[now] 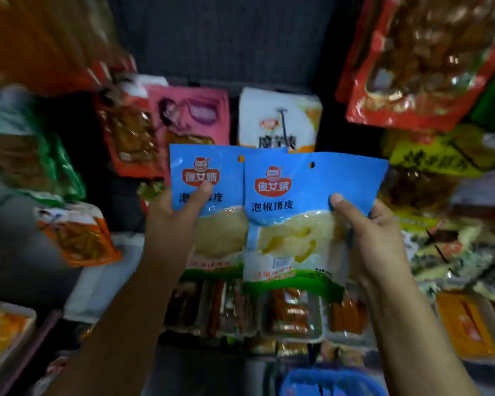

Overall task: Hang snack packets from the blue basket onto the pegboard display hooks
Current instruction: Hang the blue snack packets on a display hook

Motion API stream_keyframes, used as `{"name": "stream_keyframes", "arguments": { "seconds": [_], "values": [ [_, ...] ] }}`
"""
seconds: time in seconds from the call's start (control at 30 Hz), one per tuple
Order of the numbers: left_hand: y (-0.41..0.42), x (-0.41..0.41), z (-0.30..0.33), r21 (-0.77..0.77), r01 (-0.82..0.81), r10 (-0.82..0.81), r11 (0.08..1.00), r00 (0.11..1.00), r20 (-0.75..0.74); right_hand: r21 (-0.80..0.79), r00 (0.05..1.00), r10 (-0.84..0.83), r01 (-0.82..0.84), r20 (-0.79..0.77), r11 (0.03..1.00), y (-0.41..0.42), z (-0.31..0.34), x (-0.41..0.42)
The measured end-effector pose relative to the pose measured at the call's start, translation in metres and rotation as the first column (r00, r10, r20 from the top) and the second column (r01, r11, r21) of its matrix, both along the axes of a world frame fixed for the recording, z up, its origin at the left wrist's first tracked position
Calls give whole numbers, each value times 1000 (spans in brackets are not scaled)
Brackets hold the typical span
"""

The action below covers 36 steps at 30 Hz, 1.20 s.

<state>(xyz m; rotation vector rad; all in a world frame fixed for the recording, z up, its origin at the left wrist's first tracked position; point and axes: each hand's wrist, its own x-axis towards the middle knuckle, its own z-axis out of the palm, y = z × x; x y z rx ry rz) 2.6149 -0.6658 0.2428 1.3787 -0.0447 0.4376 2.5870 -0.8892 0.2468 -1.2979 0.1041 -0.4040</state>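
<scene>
Two blue snack packets are held up side by side before the display. My left hand (pixel 173 224) grips the left packet (pixel 212 178) with the thumb on its front. My right hand (pixel 375 238) grips the right packet (pixel 303 195), which overlaps the left one's edge; a small hang hole shows near its top. A white packet (pixel 277 118) hangs on a hook (pixel 282 121) just above them. The blue basket (pixel 332 382) shows at the bottom edge, blurred.
Hanging packets crowd the dark pegboard (pixel 220 38): pink (pixel 195 115) and orange (pixel 126 130) ones at centre left, a large red one (pixel 420 61) at upper right, yellow ones (pixel 440 155) at right. Trays of orange snacks (pixel 292 312) sit on the shelf below.
</scene>
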Motion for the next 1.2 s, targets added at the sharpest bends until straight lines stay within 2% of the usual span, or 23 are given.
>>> {"name": "stream_keyframes", "arguments": {
  "seconds": [0.17,0.3,0.4,0.53,0.77,0.87,0.97,1.1,1.2],
  "values": [
    [54,38,59,-37,-17,22,999,987,157,-164,989,23,1,145,986,46,60,35],
    [92,70,99,-61,1,15,998,965,262,-140,972,64,-33,225,990,90,95,64],
    [114,90,120,-11,43,-37,999,946,321,-197,965,69,-19,254,980,120,113,86],
    [133,116,143,43,155,-161,987,935,315,-244,951,117,-46,286,969,149,132,111],
    [142,145,167,-39,339,-320,940,915,246,-232,927,266,-206,264,951,161,165,142],
    [145,146,174,-30,383,-361,923,891,273,-271,916,250,-165,315,948,161,176,146],
    [154,144,194,-16,361,-335,933,881,335,-340,911,178,-45,372,939,165,187,146],
    [160,140,231,155,197,-246,968,866,435,-379,881,143,44,450,924,169,202,144],
    [157,141,249,194,102,-186,976,856,483,-385,860,137,74,492,920,169,214,143]
  ]
}}
